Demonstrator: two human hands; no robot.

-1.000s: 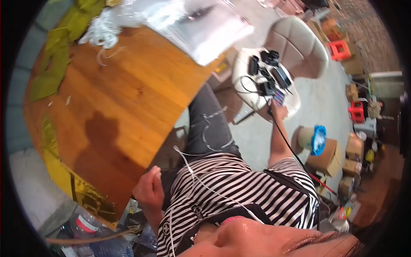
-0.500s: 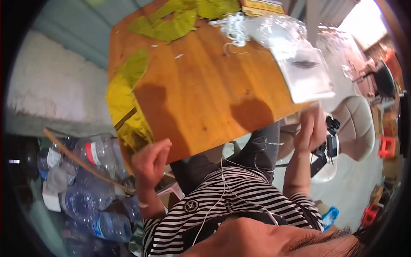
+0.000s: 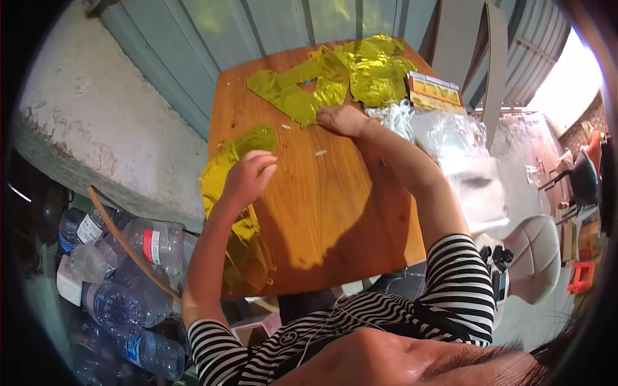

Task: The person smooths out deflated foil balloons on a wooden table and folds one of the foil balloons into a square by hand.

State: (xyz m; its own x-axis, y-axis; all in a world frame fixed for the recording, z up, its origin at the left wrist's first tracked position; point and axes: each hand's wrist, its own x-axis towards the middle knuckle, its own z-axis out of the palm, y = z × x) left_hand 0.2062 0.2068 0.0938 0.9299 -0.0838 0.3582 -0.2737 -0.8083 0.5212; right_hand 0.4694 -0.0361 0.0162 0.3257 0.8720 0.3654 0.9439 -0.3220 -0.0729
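Observation:
My right hand [image 3: 340,120] reaches across the table, fingers stretched out and lying low at the near edge of a flat, shiny yellow foil piece [image 3: 283,96]. Its fingertips touch or nearly touch that edge. My left hand [image 3: 248,178] is above the table's left side with its fingers bent together. Whether anything is pinched in it cannot be made out. Beneath and beside it, more yellow foil [image 3: 215,177] lies along the left table edge, partly covered by my hand and forearm. Farther back, another crumpled yellow foil piece [image 3: 380,67] lies flat.
The wooden table [image 3: 315,212] also carries white string [image 3: 396,118], a printed card packet [image 3: 434,93] and clear plastic bags [image 3: 473,183] at the right. Empty plastic bottles [image 3: 119,309] and a stick [image 3: 125,248] are at the left. A padded chair [image 3: 534,257] stands right.
Both hands have moved forward over the table from its near edge. The right has crossed to the far foil, the left to the foil at the side. The view has shifted too.

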